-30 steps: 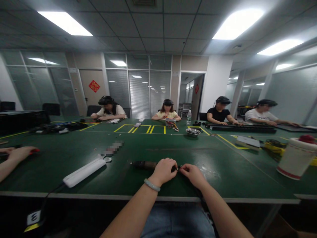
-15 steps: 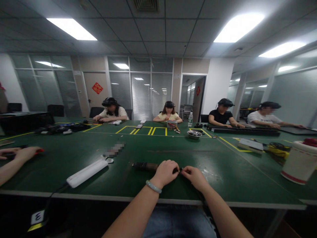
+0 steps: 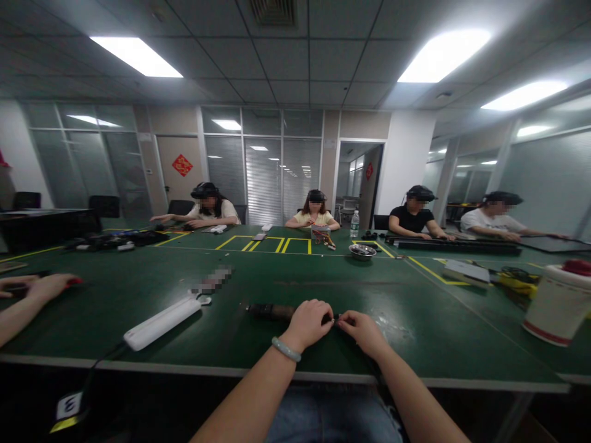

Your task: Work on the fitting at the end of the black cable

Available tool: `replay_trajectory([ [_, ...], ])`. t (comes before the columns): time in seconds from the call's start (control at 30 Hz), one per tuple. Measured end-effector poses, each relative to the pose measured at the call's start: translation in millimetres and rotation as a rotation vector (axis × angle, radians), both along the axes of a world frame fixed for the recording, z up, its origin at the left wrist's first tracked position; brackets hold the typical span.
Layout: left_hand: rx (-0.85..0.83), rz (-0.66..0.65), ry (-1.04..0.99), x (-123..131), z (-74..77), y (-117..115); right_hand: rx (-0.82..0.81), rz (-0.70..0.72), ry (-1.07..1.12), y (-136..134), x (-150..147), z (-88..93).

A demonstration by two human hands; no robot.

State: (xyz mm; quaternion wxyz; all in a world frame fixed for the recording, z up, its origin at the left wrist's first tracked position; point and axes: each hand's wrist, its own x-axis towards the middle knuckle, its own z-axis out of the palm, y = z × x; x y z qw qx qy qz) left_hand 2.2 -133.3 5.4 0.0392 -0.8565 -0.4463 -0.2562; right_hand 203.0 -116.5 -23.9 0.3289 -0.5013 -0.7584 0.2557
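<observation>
A dark cylindrical tool that looks like an electric screwdriver (image 3: 272, 312) lies sideways on the green table, its narrow tip pointing left. My left hand (image 3: 310, 324) is closed over its right end, fingers curled, hiding that part. Just to the right, my right hand (image 3: 362, 331) is closed in a pinch on a small dark piece, seemingly the end of a black cord (image 3: 337, 317). The fingertips of both hands almost meet there. Fine detail between them is too small to make out.
A white power strip (image 3: 161, 323) lies to the left, near another person's hands (image 3: 44, 292). At right stands a white cup (image 3: 556, 304); a metal bowl (image 3: 362, 251) and a water bottle (image 3: 354, 224) are farther back. Several people in headsets sit across the green table (image 3: 438, 344).
My hands stay in nearly the same place, with only slight finger movement. Across the table at left, a person has stretched an arm out to the left.
</observation>
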Motion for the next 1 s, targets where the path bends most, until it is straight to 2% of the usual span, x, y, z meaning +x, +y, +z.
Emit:
replay_trajectory([
  [0.2, -0.028, -0.028, 0.018, -0.9, 3.5, -2.1, 0.007, 0.006, 0.001, -1.8, 0.3, 1.9],
  [0.47, -0.022, 0.023, 0.006, 0.3, 4.1, -4.1, 0.005, -0.006, -0.007, -2.4, 0.2, 2.8],
  [0.73, -0.034, -0.035, 0.001, -0.9, 4.8, -3.5, 0.03, 0.001, 0.009, -1.8, -0.4, 0.0],
  [1.0, -0.027, 0.018, 0.004, 0.1, 5.6, -5.9, 0.008, 0.001, 0.01, 0.8, 0.5, -3.0],
])
